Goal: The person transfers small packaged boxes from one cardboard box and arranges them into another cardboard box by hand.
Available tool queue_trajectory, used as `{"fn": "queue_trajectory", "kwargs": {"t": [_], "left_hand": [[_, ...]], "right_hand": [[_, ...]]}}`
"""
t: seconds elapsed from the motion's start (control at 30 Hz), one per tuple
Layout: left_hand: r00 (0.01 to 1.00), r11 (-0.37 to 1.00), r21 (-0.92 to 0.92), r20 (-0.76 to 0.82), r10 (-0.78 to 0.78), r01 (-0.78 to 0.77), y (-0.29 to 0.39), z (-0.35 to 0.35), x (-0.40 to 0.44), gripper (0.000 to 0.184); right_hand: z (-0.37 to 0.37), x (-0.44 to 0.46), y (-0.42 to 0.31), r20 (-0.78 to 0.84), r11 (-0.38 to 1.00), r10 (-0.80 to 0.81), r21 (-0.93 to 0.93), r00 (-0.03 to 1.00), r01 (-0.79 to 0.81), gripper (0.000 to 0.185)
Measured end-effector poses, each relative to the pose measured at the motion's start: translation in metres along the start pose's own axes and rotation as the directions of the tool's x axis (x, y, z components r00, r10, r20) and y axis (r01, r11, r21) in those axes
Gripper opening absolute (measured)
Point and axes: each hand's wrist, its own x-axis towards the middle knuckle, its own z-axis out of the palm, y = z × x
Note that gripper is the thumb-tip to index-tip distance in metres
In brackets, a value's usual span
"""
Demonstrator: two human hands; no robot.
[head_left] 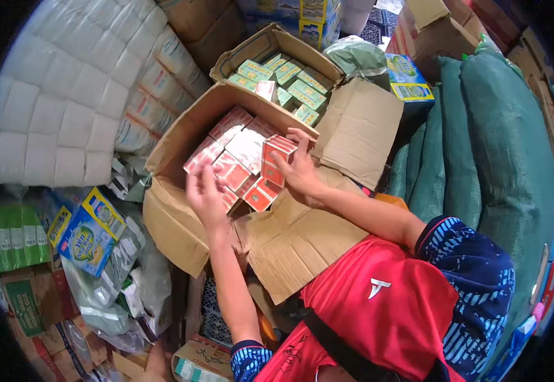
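In the head view, your right hand (pixel 302 173) grips a red box (pixel 272 154) between fingers and thumb, just inside the right rim of an open carton (pixel 178 141). Your left hand (pixel 206 202) is blurred, its fingers loosely parted, above more red boxes (pixel 232 170); you can't tell whether it touches them. 1 flap (pixel 305 232) folds outward below both hands, leaving the top open. Beyond them, a 2nd carton (pixel 242 56) of green boxes (pixel 306 95) crowds the far wall.
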Motion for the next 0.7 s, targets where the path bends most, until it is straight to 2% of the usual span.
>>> {"fn": "queue_trajectory", "kwargs": {"t": [0.07, 0.13, 0.17, 0.2, 0.23, 0.27, 0.3, 0.37, 0.4, 0.43, 0.47, 0.53, 0.57, 0.7], "left_hand": [[0.995, 0.993, -0.067, -0.018, 0.098, -0.099, 0.047, 0.003, -0.011, 0.025], [0.989, 0.973, -0.176, -0.002, 0.151, -0.149, 0.098, 0.005, -0.032, 0.03], [0.979, 0.935, -0.306, 0.042, 0.2, -0.178, 0.11, 0.0, -0.044, 0.037], [0.935, 0.825, -0.534, 0.165, 0.313, -0.182, 0.115, -0.01, -0.05, 0.046], [0.877, 0.81, -0.552, 0.269, 0.398, -0.199, 0.128, -0.015, -0.062, 0.056], [0.78, 0.775, -0.613, 0.404, 0.478, -0.157, 0.136, -0.02, -0.07, 0.063], [0.743, 0.768, -0.63, 0.46, 0.486, -0.113, 0.144, -0.023, -0.077, 0.063], [0.752, 0.751, -0.655, 0.535, 0.385, 0.082, 0.167, -0.017, -0.092, 0.064], [0.776, 0.713, -0.678, 0.542, 0.323, 0.177, 0.176, -0.012, -0.102, 0.064], [0.795, 0.655, -0.704, 0.549, 0.257, 0.274, 0.187, -0.008, -0.115, 0.065], [0.868, 0.465, -0.832, 0.442, 0.226, 0.303, 0.196, -0.001, -0.135, 0.071], [0.963, 0.023, -0.969, 0.247, 0.111, 0.246, 0.216, 0.026, -0.172, 0.083], [0.954, -0.049, -0.958, 0.275, 0.119, 0.282, 0.221, 0.032, -0.181, 0.082], [0.843, 0.131, -0.882, 0.471, 0.261, 0.452, 0.204, 0.034, -0.176, 0.08]], "right_hand": [[-0.003, -0.006, 0.004, 0.092, 0.958, -0.032, -0.282, 0.995, 0.057, 0.053], [-0.004, -0.005, 0.015, 0.105, 0.94, -0.138, -0.298, 0.985, 0.164, 0.038], [-0.008, -0.001, 0.013, 0.09, 0.914, -0.198, -0.343, 0.976, 0.217, 0.04], [-0.013, 0.002, 0.012, 0.081, 0.883, -0.257, -0.385, 0.963, 0.268, 0.043], [-0.016, 0.001, 0.011, 0.132, 0.879, -0.204, -0.412, 0.97, 0.241, 0.047], [-0.016, 0.006, 0.036, 0.208, 0.827, -0.358, -0.383, 0.91, 0.412, 0.05], [-0.018, 0.006, 0.039, 0.263, 0.801, -0.324, -0.435, 0.909, 0.411, 0.05], [-0.016, 0.0, 0.019, 0.347, 0.734, -0.216, -0.56, 0.913, 0.386, 0.058], [-0.015, -0.002, 0.012, 0.366, 0.683, -0.152, -0.632, 0.918, 0.365, 0.066], [-0.014, -0.001, 0.017, 0.381, 0.688, -0.093, -0.644, 0.92, 0.336, 0.082], [-0.013, -0.002, 0.012, 0.423, 0.591, -0.08, -0.709, 0.903, 0.384, 0.086], [-0.014, -0.001, 0.005, 0.452, 0.56, 0.004, -0.74, 0.892, 0.373, 0.087], [-0.015, -0.002, 0.004, 0.459, 0.567, 0.03, -0.74, 0.888, 0.363, 0.086], [-0.014, 0.001, 0.007, 0.45, 0.549, 0.043, -0.757, 0.892, 0.355, 0.084]]}}
